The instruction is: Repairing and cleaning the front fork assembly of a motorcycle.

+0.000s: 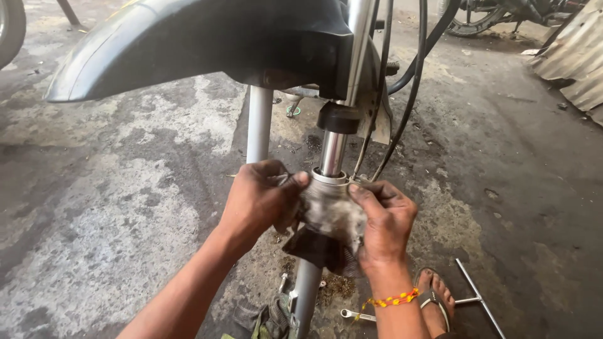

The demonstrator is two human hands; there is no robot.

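Observation:
A motorcycle's right fork leg (331, 154) comes down from under a dark front mudguard (188, 37). A dirty grey rag (331, 216) is wrapped round the top of the fork's lower tube. My left hand (260, 198) grips the rag from the left side, thumb at the tube's rim. From the right, my right hand (386, 220) presses the same rag against the tube; a yellow and orange bead bracelet (392, 300) is on its wrist. The second fork tube (259, 125) stands bare just left of my left hand.
Black cables (408, 81) hang to the right of the fork. A T-handle wrench (477, 298) and a spanner (355, 315) lie on the stained concrete floor near my sandalled foot (434, 304). A crumpled cloth (270, 317) lies below. Corrugated sheet (575, 56) leans at the right.

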